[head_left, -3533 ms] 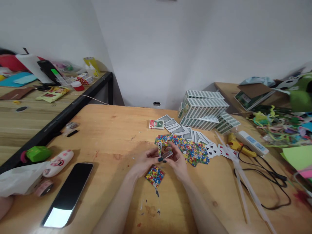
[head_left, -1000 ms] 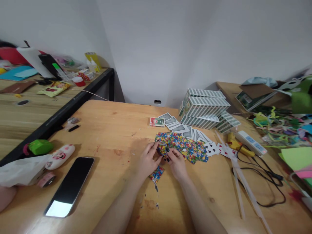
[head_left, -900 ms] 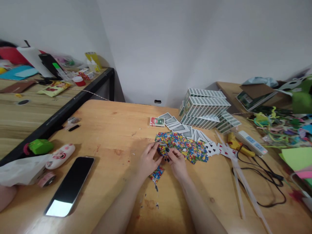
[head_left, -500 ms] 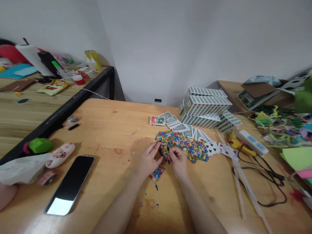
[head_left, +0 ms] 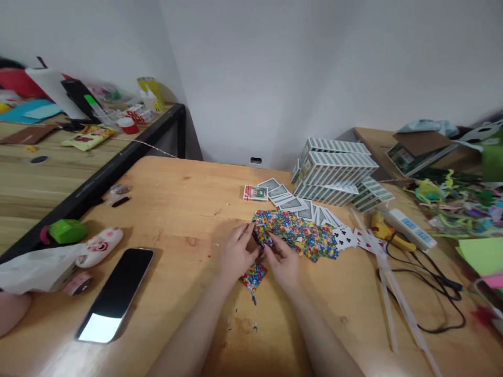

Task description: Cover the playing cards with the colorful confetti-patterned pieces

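My left hand (head_left: 239, 252) and my right hand (head_left: 283, 262) meet at the middle of the table. Between their fingertips is a small card with a bright multicoloured pattern, mostly covered by the fingers; a dark edge shows on it. Just beyond the hands, a spread of multicoloured cards (head_left: 314, 242) overlaps in a band running to the right. Another multicoloured card (head_left: 254, 276) lies on the table (head_left: 184, 209) just below my hands. Small dark and white scraps (head_left: 253, 299) are scattered near it.
Grey-backed playing cards (head_left: 293, 203) and a card box (head_left: 255, 193) lie behind. Striped boxes (head_left: 340, 166) are stacked at the back right. A yellow glue gun (head_left: 393, 233), power strip (head_left: 411, 229) and clear glue sticks (head_left: 404, 298) are to the right. A phone (head_left: 118, 293) lies left.
My fingers have shifted their grip on the small card, which is now more covered. My right hand has turned slightly and moved a little left and down. The view has shifted slightly.
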### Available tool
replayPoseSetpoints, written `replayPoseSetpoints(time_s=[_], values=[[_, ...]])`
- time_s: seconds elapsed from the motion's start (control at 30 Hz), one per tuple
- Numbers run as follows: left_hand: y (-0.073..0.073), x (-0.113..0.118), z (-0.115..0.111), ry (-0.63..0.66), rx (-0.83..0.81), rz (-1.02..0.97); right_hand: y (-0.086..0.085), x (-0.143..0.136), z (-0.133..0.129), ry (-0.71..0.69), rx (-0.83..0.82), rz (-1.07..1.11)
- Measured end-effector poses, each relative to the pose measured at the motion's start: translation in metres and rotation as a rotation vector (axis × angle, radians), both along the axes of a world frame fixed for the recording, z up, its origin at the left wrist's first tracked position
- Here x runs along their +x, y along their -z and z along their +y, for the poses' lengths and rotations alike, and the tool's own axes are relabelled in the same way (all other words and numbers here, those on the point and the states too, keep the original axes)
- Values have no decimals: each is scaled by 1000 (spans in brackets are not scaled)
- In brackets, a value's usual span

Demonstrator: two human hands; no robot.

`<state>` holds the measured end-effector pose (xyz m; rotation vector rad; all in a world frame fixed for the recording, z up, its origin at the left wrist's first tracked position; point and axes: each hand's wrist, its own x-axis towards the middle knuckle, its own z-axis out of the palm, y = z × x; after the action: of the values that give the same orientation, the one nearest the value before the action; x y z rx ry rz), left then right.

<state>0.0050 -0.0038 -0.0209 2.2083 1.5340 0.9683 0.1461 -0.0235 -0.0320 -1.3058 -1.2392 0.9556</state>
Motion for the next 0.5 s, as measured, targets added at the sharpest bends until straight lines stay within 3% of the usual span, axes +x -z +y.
replayPoseSetpoints(time_s=[0.27,0.5], values=[[-2,3,-1,-5,-5,-12,-2,2,-2,-10,34,-103],[-3,4,-2,48,22,-24,-7,3,-4,107,252,-359]])
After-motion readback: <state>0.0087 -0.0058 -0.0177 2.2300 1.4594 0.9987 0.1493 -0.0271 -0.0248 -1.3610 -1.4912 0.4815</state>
